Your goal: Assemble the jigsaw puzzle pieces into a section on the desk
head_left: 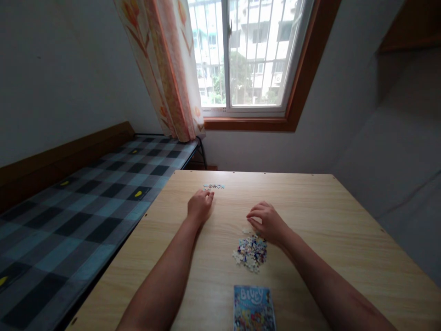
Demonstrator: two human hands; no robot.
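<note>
Curled, whether pinching anything I cannot tell, my right hand (268,221) has the puzzle pile (252,252) at seven o'clock; my left hand (200,205), likewise, is nearer the crosswise puzzle row (216,186), at one o'clock.

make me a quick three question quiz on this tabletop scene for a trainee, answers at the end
1. Fill in: the loose puzzle pile and the item marked "Bluey" both lie on a wood-grained ____.
2. True or false: the left hand is nearer than the right hand to the row of puzzle pieces.
3. Which is nearest the right hand? a) the item marked "Bluey" b) the loose puzzle pile c) the row of puzzle pieces

Key: 1 table; 2 true; 3 b
</note>
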